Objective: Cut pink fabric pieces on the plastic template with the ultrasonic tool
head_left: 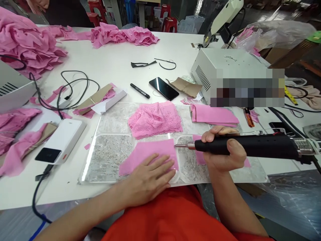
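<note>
My left hand (150, 177) lies flat, fingers stretched out, on a cut piece of pink fabric (147, 152). Under the fabric is a grey stone-patterned board (110, 157). Wrapped around a thick black handheld power tool (260, 146) with a slim metal tip, my right hand (225, 150) holds it level. Its tip points left, at the right edge of the fabric; whether it touches cannot be made out. Another pink piece (200, 157) lies partly hidden beneath my right hand. Pink lace fabric (155, 118) lies bunched just behind, with a folded pink stack (214, 114) to its right.
A metal box (230, 63) stands at the back right. A phone (164, 88), a marker (139, 90) and brown paper (187, 87) lie behind the board. To the left are a white power bank (61, 142), black cables and a large pink fabric heap (27, 43). A person's hands (38, 5) show top left.
</note>
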A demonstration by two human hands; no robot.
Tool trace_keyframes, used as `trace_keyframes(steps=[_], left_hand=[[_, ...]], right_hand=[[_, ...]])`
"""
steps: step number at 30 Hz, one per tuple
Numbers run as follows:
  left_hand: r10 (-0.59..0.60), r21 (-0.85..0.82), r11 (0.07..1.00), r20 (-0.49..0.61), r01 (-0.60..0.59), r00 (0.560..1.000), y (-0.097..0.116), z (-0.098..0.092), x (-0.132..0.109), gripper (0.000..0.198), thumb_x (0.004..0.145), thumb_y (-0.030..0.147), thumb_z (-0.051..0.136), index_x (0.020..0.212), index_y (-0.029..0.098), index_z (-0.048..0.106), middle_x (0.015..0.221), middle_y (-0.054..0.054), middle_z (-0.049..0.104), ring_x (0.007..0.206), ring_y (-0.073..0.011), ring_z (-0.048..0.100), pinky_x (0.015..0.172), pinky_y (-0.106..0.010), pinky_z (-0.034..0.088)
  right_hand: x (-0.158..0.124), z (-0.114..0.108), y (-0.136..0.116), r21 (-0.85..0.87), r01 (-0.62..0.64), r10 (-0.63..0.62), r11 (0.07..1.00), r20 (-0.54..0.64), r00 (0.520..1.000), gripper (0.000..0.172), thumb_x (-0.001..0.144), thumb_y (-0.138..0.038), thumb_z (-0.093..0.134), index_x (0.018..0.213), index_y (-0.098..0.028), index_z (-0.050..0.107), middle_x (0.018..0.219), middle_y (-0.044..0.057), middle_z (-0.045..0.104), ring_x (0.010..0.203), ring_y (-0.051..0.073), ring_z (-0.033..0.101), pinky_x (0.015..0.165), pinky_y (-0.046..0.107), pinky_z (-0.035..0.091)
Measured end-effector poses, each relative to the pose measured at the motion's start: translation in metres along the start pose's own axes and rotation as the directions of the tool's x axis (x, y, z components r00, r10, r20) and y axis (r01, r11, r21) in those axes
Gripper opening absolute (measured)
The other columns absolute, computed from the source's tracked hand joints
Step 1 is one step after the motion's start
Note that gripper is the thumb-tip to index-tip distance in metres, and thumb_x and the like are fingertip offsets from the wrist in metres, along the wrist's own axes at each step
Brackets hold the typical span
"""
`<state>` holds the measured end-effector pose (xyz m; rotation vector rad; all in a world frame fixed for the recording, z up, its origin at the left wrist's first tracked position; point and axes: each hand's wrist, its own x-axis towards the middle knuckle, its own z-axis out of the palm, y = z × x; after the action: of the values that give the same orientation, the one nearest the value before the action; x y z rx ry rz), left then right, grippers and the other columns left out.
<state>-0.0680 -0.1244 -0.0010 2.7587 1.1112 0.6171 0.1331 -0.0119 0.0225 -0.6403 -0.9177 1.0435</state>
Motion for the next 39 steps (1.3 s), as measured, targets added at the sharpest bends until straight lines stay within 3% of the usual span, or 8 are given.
trace_keyframes(steps=[8,26,39], left_hand=[[0.032,-0.022,0.999,0.0,-0.032,0.999,-0.003,0.02,0.007,0.032,0.101,0.028,0.043,0.125,0.014,0.057,0.133,-0.008,0.061,0.129,-0.0253,0.051,0.111,-0.045,0.035],[0.03,-0.015,0.999,0.008,-0.03,1.0,-0.002,0.02,0.008,0.032,0.099,0.03,0.047,0.126,0.016,0.058,0.134,-0.008,0.06,0.13,-0.0244,0.05,0.115,-0.045,0.03],[0.04,-0.008,0.999,0.007,-0.04,0.999,-0.003,0.019,0.008,0.032,0.1,0.031,0.044,0.125,0.015,0.058,0.133,-0.008,0.061,0.128,-0.0265,0.051,0.112,-0.047,0.034]], right_hand=[[0.0,-0.004,-0.001,0.012,-0.005,0.004,1.0,0.024,1.0,0.014,0.062,-0.028,0.057,0.07,-0.018,0.063,0.069,0.0,0.058,0.048,0.01,0.051,0.044,0.027,0.042],[-0.001,-0.002,-0.004,-0.044,0.023,-0.021,0.999,0.042,0.999,0.015,0.065,-0.035,0.06,0.068,-0.02,0.06,0.067,0.0,0.055,0.047,0.01,0.048,0.043,0.027,0.042],[-0.001,0.0,0.001,-0.028,0.038,-0.036,0.999,0.044,0.998,0.015,0.065,-0.033,0.058,0.071,-0.019,0.061,0.07,0.0,0.056,0.047,0.01,0.049,0.044,0.027,0.043]])
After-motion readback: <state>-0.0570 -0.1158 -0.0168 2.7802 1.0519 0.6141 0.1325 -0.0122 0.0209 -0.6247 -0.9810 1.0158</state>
